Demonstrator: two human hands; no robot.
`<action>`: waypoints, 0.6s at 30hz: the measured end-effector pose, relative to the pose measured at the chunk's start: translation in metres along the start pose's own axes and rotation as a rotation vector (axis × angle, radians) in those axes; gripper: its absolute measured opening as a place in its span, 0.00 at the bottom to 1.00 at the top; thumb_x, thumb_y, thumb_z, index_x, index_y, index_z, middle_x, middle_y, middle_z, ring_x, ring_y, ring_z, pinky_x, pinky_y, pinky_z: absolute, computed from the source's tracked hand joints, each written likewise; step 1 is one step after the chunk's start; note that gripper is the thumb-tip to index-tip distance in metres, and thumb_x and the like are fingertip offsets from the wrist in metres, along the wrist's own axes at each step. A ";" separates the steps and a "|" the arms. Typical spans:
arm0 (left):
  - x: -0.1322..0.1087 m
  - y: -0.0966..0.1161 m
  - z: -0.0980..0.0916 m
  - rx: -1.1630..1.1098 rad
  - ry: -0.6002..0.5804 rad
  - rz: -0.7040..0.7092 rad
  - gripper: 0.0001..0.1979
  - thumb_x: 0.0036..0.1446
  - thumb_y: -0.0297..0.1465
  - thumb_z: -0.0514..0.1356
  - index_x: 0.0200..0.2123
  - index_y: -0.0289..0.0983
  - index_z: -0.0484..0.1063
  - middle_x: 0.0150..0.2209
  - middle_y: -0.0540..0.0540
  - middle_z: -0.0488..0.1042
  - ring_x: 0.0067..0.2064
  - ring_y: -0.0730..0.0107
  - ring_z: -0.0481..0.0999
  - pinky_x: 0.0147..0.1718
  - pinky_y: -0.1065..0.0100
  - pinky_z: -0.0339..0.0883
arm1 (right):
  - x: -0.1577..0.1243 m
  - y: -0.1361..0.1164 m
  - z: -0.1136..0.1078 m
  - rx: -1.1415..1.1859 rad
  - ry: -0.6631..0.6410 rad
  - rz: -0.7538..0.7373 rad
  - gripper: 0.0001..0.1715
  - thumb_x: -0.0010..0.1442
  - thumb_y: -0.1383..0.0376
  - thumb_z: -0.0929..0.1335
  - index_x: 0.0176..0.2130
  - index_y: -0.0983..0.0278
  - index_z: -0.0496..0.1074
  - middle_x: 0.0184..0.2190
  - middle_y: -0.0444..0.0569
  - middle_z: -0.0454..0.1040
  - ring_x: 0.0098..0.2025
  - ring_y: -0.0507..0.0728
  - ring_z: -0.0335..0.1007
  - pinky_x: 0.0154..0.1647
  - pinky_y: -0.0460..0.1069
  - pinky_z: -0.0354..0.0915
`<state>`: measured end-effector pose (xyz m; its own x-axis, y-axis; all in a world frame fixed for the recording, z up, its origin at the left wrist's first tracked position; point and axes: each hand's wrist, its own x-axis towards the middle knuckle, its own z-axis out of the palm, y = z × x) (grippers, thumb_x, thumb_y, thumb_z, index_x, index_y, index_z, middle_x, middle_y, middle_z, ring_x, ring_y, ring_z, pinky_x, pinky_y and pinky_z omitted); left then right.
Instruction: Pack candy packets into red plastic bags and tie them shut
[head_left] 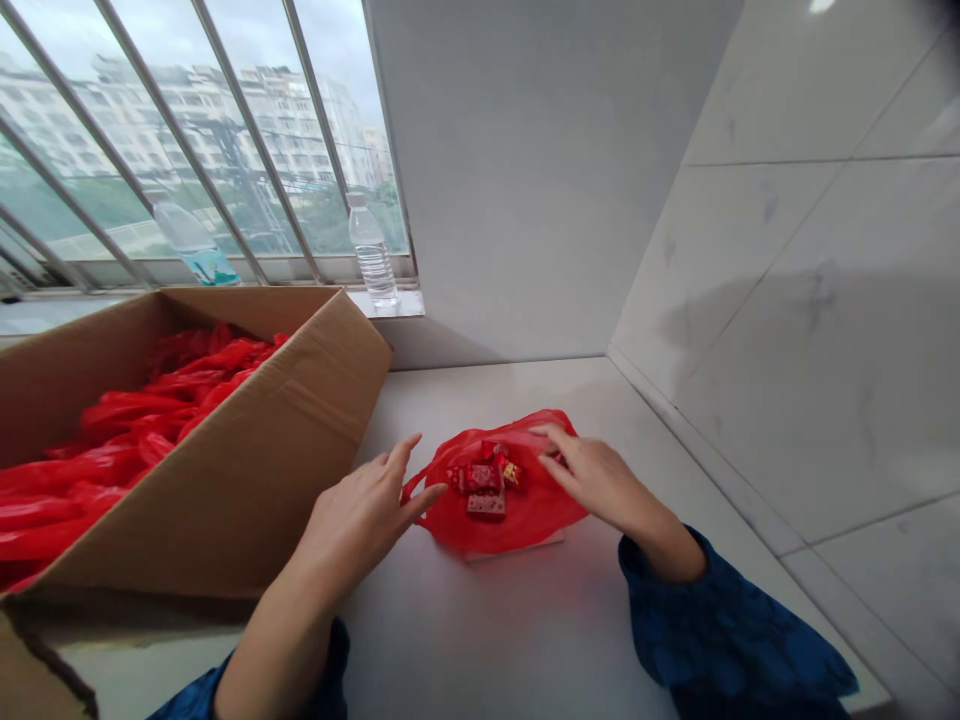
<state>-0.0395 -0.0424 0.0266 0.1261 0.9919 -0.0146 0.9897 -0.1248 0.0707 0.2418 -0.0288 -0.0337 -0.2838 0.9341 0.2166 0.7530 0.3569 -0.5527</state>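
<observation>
A red plastic bag (457, 530) lies spread on the white table, its handle loop toward the left. On it rest several small wrapped items, among them a red packet (481, 478), a pinkish-red piece (486, 503) and a gold-and-red sweet (511, 474). At the bag's left edge is my left hand (367, 505), thumb and fingers apart, nothing in it. My right hand (589, 475) hovers over or touches the bag's right side, with its fingers spread and nothing visibly held. Something pale and flat (517, 550) shows under the bag's near edge.
On the left, a big open cardboard box (300, 430) holds several red plastic bags (157, 410). Two clear bottles stand by the barred window, one upright (371, 255) and one tilted (193, 245). A grey wall is behind the table (465, 640); marbled tiles (810, 330) rise at right.
</observation>
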 end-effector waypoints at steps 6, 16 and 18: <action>-0.005 -0.004 -0.008 0.008 -0.087 -0.019 0.35 0.62 0.47 0.57 0.69 0.46 0.54 0.38 0.46 0.81 0.40 0.52 0.79 0.30 0.65 0.57 | -0.016 0.013 -0.029 -0.261 0.173 0.006 0.11 0.66 0.69 0.65 0.42 0.57 0.76 0.44 0.49 0.78 0.47 0.62 0.73 0.42 0.53 0.66; -0.009 -0.006 -0.011 0.017 -0.088 0.048 0.31 0.63 0.38 0.55 0.69 0.46 0.54 0.37 0.48 0.78 0.38 0.59 0.78 0.31 0.67 0.58 | -0.018 0.017 -0.017 -0.545 0.106 0.204 0.10 0.61 0.62 0.72 0.42 0.63 0.72 0.42 0.52 0.73 0.44 0.63 0.73 0.39 0.54 0.67; -0.010 -0.005 -0.013 0.004 -0.086 0.072 0.31 0.64 0.37 0.55 0.69 0.47 0.54 0.37 0.48 0.78 0.39 0.60 0.77 0.32 0.66 0.60 | -0.016 0.014 -0.015 -0.513 0.063 0.141 0.06 0.61 0.64 0.72 0.40 0.61 0.73 0.45 0.51 0.72 0.45 0.61 0.72 0.40 0.53 0.67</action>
<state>-0.0466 -0.0516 0.0394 0.2020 0.9747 -0.0956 0.9781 -0.1957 0.0709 0.2654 -0.0386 -0.0330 -0.1348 0.9649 0.2252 0.9792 0.1645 -0.1187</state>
